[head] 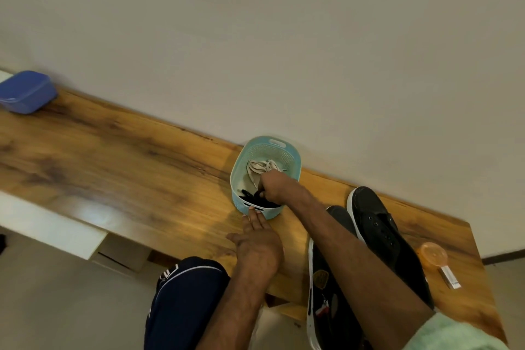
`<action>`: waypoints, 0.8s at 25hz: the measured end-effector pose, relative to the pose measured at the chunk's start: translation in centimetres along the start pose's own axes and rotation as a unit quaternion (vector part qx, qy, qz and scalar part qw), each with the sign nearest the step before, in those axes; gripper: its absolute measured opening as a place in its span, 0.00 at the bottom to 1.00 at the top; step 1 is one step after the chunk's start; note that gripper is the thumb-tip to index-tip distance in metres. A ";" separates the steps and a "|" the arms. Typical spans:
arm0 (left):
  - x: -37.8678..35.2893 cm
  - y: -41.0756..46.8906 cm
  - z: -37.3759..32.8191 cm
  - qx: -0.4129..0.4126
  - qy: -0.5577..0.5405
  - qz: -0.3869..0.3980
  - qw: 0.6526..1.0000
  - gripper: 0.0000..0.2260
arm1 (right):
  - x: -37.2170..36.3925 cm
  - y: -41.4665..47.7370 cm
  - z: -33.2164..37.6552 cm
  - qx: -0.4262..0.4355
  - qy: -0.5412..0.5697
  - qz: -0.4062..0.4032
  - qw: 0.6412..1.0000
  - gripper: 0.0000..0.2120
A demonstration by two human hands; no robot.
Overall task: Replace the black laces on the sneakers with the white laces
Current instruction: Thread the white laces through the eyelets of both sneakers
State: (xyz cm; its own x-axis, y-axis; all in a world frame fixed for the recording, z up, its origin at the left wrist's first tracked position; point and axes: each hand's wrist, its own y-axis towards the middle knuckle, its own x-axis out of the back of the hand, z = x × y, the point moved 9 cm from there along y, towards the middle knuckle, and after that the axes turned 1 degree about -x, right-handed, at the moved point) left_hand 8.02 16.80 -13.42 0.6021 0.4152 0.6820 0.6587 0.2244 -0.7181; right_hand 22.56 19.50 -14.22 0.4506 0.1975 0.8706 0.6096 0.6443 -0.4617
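A light blue basket (240, 162) is set on the wooden bench (113, 150), against the wall (284, 37). The white laces (260, 166) are heaped in the far half of the basket, and the black laces (251, 197) are bunched in its near end. The right hand (277, 186) is reached down into the basket, with its fingers curled where the two bundles meet; whether a lace is gripped, and which one, cannot be told. The left hand (260, 244) is laid flat on the bench with the fingers straight, and its fingertips (252, 212) are touching the near wall of the basket. Two black sneakers are placed just right of the basket, side by side: the right sneaker (377, 224) is shown with bare eyelets, while the left sneaker (326, 307) is largely covered by the right forearm. An orange round object (431, 254) and a small box (450, 278) are seen at the right end of the bench, and a blue lidded container (27, 91) at the far left
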 end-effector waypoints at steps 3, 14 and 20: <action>0.4 -0.2 0.1 -0.002 -0.005 -0.013 1.000 0.38 | 0.2 -0.5 0.3 0.010 -0.001 -0.019 1.000 0.11; 0.8 -0.3 0.0 0.012 0.003 -0.013 1.000 0.39 | 5.2 0.3 -4.8 -0.151 -0.017 -0.156 0.976 0.12; 1.2 -0.7 0.0 0.001 -0.011 -0.029 1.000 0.38 | 2.0 2.5 -4.8 -0.158 -0.013 -0.100 0.982 0.12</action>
State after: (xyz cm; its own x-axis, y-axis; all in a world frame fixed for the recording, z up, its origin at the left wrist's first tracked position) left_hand 8.32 17.16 -12.09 0.5531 0.4213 0.7187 0.6906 0.2508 -0.6784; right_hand 28.15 17.97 -14.46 0.2862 0.1116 0.9516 0.8583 0.4116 -0.3064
